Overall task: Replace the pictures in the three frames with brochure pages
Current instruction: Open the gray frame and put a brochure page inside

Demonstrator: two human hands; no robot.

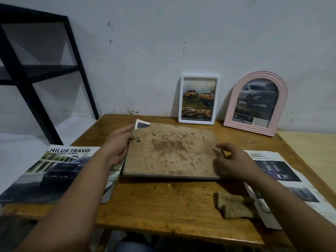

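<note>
Both hands were on the third frame (171, 153), which lay face down in the middle of the wooden table (163, 206) with its stained brown backing board up. The left hand (119, 145) curled around the frame's left edge, thumb on the backing near a small metal clip (137, 140), fingers wrapped under the side. The right hand (234, 160) rested at the frame's right edge with fingers spread and bent, tips touching the board; whether it gripped the edge could not be told. A corner of a printed page (142, 124) stuck out from under the backing at the far left corner.

Behind the frame, two more frames leaned upright against the white wall: a white rectangular frame (199, 99) showing trucks, and to its right a pink arched frame (258, 102) showing a vehicle. A brochure (52, 171) titled "HILUX TRAVO" lay at the left of the table, partly past its edge. A loose brochure page (283, 180) headed "SAFETY" lay at the right. A crumpled brown cloth (234, 205) sat near the front edge, just beside that page. A black metal shelf (36, 70) stood at the far left.
</note>
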